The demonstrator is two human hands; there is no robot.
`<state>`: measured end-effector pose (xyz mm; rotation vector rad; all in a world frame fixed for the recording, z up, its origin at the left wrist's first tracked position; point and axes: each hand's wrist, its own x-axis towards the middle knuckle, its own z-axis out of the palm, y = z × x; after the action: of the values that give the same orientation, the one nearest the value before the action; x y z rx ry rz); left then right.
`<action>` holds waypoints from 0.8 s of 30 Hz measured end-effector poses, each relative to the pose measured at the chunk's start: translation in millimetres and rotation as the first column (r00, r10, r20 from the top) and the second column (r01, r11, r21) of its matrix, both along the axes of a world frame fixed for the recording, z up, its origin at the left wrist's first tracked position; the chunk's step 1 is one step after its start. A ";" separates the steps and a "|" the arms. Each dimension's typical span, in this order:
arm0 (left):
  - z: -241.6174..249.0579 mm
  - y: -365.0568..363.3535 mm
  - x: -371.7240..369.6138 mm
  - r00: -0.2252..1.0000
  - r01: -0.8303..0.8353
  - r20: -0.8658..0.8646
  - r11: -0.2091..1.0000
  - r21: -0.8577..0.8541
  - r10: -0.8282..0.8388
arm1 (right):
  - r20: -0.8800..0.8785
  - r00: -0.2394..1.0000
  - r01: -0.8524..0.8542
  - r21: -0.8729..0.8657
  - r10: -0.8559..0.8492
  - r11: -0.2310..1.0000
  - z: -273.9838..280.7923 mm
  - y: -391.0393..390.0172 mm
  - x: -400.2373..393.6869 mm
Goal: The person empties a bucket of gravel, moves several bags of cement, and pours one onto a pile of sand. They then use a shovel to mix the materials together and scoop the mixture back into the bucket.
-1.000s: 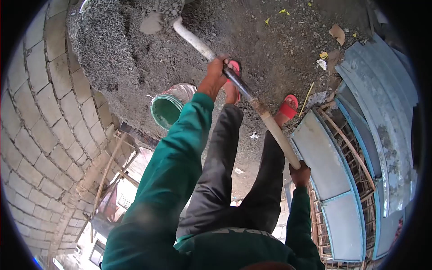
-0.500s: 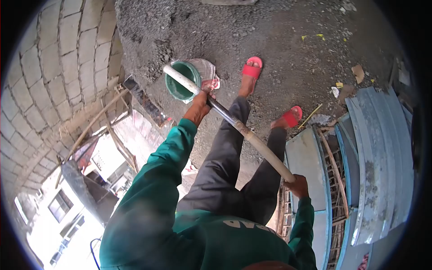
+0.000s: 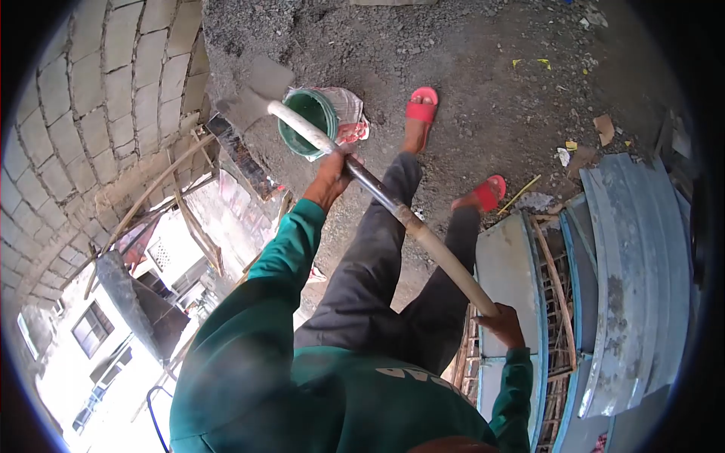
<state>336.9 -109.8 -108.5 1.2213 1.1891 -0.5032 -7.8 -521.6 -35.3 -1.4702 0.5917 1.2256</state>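
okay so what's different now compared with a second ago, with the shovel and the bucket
The shovel swung away from the gravel pile; its blade now sits beside the green bucket. The view shifted too, so bucket and red sandals sit higher in frame. Unchanged: the left hand keeps its grip mid-handle, the right hand at the handle's end.

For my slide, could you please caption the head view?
Both hands, left hand and right hand, grip a shovel handle beside a green bucket.
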 end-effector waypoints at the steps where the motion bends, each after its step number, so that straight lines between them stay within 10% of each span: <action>1: 5.2 -11.8 16.7 0.998 0.051 0.035 0.994 -0.099 -0.047 | 0.114 0.993 0.003 -0.149 0.014 0.989 3.0 6.7 -2.4; 4: -15.3 -68.1 44.6 0.987 0.093 0.157 0.924 -0.372 -0.037 | 0.189 0.981 0.116 -0.445 -0.034 0.888 17.5 24.7 0.0; 10: -170.8 -207.3 -112.3 0.961 -0.058 -0.249 0.797 -0.601 -0.117 | 0.054 0.992 0.114 -0.780 -0.116 0.615 53.3 22.2 -150.8; 12: -128.7 -274.2 -162.1 0.908 0.125 -0.339 0.931 -0.343 -0.247 | -0.070 0.988 0.019 -0.823 -0.135 0.568 99.9 11.0 -212.9; 16: -138.4 -317.4 -235.1 0.731 -0.099 -0.615 0.845 -0.526 -0.297 | -0.226 0.968 -0.147 -0.860 -0.107 0.488 167.9 -2.5 -219.3; 20: -241.1 -247.2 -90.0 0.846 0.000 -0.430 0.807 -0.591 -0.315 | -0.149 0.963 0.021 -0.789 -0.225 0.614 22.4 14.3 -114.3; 24: -299.1 -186.9 130.6 0.893 0.229 -0.342 0.949 -0.216 -0.294 | 0.101 0.991 0.131 -0.711 -0.084 0.691 -104.6 84.0 48.2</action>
<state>467.5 -296.7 -407.6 1.1750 1.2694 -1.0573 40.4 -437.6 -139.8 -2.0745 1.1957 0.8701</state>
